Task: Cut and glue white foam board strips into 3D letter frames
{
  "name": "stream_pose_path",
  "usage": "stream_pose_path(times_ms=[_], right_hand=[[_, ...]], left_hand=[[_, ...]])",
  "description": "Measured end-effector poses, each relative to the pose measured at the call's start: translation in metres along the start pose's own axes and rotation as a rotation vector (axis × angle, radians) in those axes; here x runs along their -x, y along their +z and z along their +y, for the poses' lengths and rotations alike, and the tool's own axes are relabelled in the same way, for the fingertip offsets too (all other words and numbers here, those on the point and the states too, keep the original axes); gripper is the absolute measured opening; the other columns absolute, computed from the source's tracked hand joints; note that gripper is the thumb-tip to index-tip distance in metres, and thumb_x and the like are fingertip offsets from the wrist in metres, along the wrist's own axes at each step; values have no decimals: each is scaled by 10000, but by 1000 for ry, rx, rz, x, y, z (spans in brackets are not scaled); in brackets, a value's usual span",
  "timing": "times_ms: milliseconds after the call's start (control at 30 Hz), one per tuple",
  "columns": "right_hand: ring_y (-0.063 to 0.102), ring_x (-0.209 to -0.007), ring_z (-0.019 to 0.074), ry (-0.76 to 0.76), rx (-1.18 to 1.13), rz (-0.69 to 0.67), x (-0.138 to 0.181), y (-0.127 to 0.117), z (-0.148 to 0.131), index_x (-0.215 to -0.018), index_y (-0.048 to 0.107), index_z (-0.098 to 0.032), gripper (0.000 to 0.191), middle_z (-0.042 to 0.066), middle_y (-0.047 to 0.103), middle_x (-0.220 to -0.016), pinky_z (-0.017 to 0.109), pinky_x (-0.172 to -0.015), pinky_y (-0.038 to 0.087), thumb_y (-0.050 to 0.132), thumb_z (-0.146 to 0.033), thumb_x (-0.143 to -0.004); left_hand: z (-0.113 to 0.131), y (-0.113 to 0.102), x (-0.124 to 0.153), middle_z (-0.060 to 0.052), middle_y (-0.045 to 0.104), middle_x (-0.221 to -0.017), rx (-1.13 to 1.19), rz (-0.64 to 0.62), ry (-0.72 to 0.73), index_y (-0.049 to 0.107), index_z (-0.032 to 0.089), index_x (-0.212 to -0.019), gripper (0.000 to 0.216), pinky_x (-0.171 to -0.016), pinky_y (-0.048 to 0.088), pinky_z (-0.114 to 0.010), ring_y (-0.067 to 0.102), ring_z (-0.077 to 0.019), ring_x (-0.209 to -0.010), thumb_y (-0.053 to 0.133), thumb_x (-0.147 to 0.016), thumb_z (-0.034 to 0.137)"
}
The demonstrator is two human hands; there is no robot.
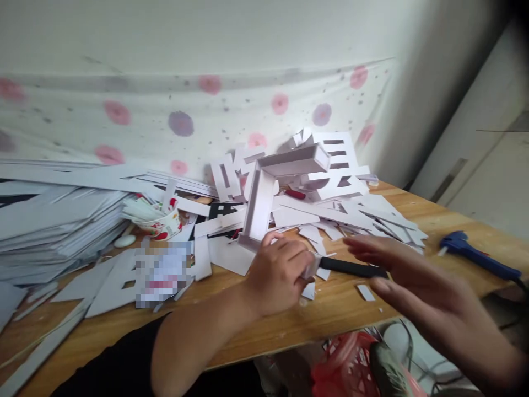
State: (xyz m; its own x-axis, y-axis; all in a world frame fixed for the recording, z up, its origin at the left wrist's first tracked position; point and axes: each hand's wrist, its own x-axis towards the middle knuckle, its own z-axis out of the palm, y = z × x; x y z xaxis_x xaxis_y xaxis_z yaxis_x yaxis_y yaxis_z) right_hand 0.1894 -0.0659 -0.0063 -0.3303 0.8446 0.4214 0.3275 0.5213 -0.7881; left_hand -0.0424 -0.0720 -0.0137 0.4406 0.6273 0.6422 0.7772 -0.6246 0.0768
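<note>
My left hand (279, 273) is closed, its fingers curled round the pale grey end of a black-handled tool (349, 267); the exact kind of tool cannot be made out. The dark handle points right, towards my right hand (421, 281). That hand is slightly blurred, with fingers stretched out and the thumb apart, beside the handle's far end. Just behind my left knuckles stands a white foam-board channel form (261, 204), with an upright part and an arm (295, 157) reaching right. Whether my left fingers touch its base is hidden.
White board offcuts (330, 212) pile up behind my hands. A blue glue gun (479, 256) lies at right. Stacked white sheets (61, 231) and a patterned paper cup (161, 223) with tools are at left. A red basket (347, 358) sits below the table edge.
</note>
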Motion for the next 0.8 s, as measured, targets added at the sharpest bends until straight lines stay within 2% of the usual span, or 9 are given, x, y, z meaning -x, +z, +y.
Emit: stream_pose_path(times_ms=[100, 200, 300, 400, 467, 633, 800], right_hand=[[612, -1045, 278, 202, -242, -144, -27, 24, 10, -1343, 460, -229, 723, 131, 597, -1209, 443, -886, 517, 701, -535, -734], [627, -916, 250, 314, -342, -253, -26, 55, 15, -1383, 373, -146, 882, 113, 628, -1038, 414, -834, 512, 741, -529, -679], [575, -758, 189, 308, -308, -226, -23, 72, 13, -1325, 432, -144, 820, 27, 593, -836, 344, -723, 482, 764, -487, -659], [495, -687, 144, 274, -337, -176, -26, 76, 9, -1257, 487, -174, 683, -28, 505, -741, 285, -630, 421, 751, -450, -691], [466, -669, 130, 281, -379, -158, -28, 75, 5, -1243, 491, -170, 658, -43, 474, -713, 271, -610, 395, 751, -422, -694], [444, -679, 131, 390, -414, -136, -30, 72, -8, -1291, 443, -116, 801, -50, 458, -702, 265, -599, 366, 790, -384, -621], [430, -640, 120, 405, -420, -136, -29, 72, -7, -1201, 511, -131, 654, -60, 446, -668, 257, -570, 348, 766, -346, -639]], left_hand=[[4, 0, 2, -26, 691, -906, -41, 9, 22, 611, 191, -918, 152, -869, 342, -402, 609, -197, -853, 574, -771, 181], [5, -3, 2, -28, 681, -895, -9, 46, 21, 611, 185, -906, 200, -850, 356, -399, 607, -199, -840, 568, -714, 147], [5, -6, 1, -39, 670, -902, 20, 70, -5, 611, 174, -913, 291, -850, 369, -406, 605, -209, -860, 542, -648, 75], [3, -8, 0, -46, 671, -911, 27, 90, -4, 609, 167, -920, 336, -856, 377, -417, 607, -218, -879, 507, -632, 28], [3, -8, -1, -47, 675, -915, 28, 100, 4, 608, 166, -925, 348, -855, 384, -422, 611, -222, -882, 496, -632, 15], [5, -8, -2, -45, 680, -910, 13, 98, 12, 602, 175, -918, 322, -865, 392, -435, 619, -226, -878, 501, -658, 14], [6, -7, -2, -34, 687, -919, 10, 87, 19, 596, 185, -928, 276, -873, 394, -437, 625, -221, -871, 531, -706, 34]])
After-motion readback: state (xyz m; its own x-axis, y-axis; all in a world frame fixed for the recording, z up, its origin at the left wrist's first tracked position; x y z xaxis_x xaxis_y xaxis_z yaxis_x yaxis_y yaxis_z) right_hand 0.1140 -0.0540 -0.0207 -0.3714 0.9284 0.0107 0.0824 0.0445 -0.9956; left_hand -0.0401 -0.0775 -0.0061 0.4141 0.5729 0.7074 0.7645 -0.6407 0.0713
